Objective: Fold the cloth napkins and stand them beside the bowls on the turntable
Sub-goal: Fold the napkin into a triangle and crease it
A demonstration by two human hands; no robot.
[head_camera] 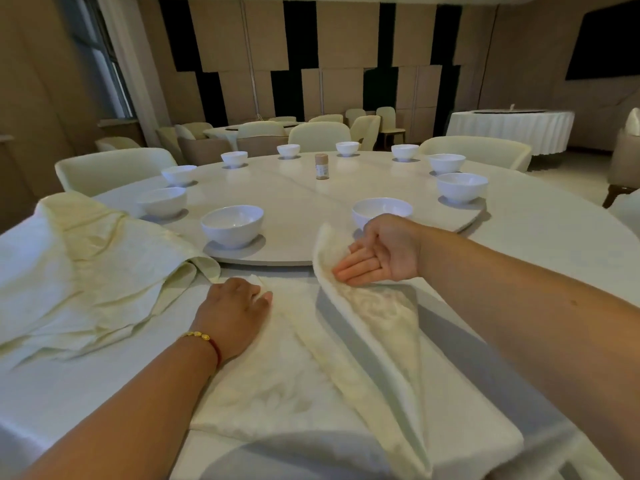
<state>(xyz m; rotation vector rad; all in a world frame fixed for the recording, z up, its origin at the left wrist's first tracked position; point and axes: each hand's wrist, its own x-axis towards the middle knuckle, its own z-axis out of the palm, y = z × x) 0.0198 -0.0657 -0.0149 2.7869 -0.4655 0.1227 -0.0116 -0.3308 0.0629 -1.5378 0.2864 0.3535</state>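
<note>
A cream cloth napkin (277, 386) lies spread on the table in front of me, between the turntable (304, 199) and the near edge. My left hand (235, 310) presses palm down on its left far corner. My right hand (381, 254), palm up with straight fingers, lifts the napkin's right flap (377, 327) so that it stands raised over the cloth. White bowls ring the turntable; the nearest two are one (232, 225) left of centre and one (381, 209) just behind my right hand.
A heap of loose cream napkins (86, 268) covers the table on the left. A small brown-capped jar (322, 167) stands at the turntable's middle. Cream chairs (114, 168) surround the table; other tables stand behind.
</note>
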